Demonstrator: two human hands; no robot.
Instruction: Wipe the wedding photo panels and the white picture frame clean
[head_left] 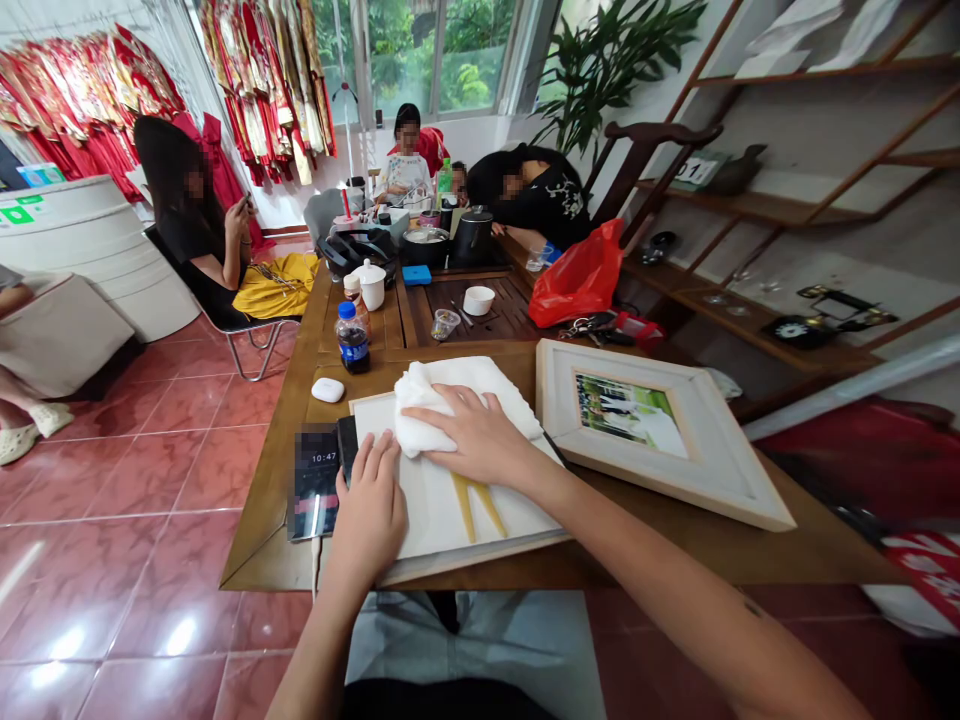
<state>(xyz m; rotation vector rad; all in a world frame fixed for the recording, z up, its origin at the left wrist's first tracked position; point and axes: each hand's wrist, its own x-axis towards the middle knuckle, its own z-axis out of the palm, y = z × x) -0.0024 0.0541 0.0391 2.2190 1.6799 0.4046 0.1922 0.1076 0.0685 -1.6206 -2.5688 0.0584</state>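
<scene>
My right hand (480, 435) lies with spread fingers on a folded white cloth (487, 378). That cloth covers the upper part of a flat white panel (431, 515) at the table's near edge. Two tapering yellow strips (480, 510) show on the panel below my right hand. My left hand (373, 500) rests flat over the panel's left edge, holding nothing. Beside its fingers is a small black object (347, 447), partly hidden. A phone (313, 485) with a lit screen and a cable plugged in lies just left of my left hand.
A white picture frame (720, 455) with a photo lies right of the panel. On the wooden table (262, 500) are a white earbud case (328, 390), a dark drink bottle (352, 340), a white bowl (478, 300) and a red plastic bag (577, 280). Several people sit around.
</scene>
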